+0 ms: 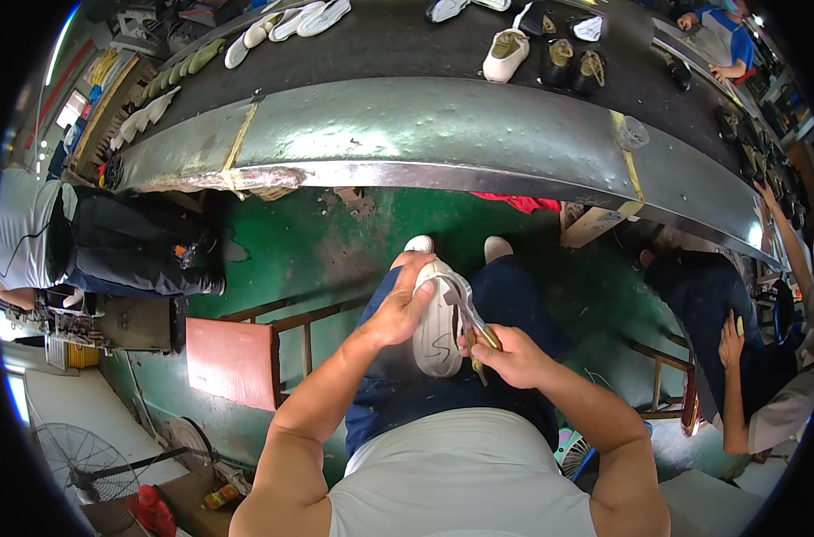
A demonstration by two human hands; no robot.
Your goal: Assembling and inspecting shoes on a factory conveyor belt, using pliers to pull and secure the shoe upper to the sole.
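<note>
A white shoe (437, 338) rests over my lap with its pale sole facing up and a dark curved mark near its lower end. My left hand (402, 306) is wrapped round the shoe's upper left side, thumb along the edge. Closed in my right hand (513, 358) is a metal hand tool with brass-coloured handles (489, 337), which looks like pincers. Its curved head meets the shoe's right edge, where a strip or flap stands away from the sole. Exactly what the tool's tip grips is hard to make out.
Ahead runs a dark conveyor with a metal edge (362, 134), carrying white shoes (505, 55), dark shoes (557, 61) and several pale pieces. A pinkish stool (232, 362) stands left. Co-workers are at the left (120, 237) and right (711, 295). A fan (85, 461) is lower left.
</note>
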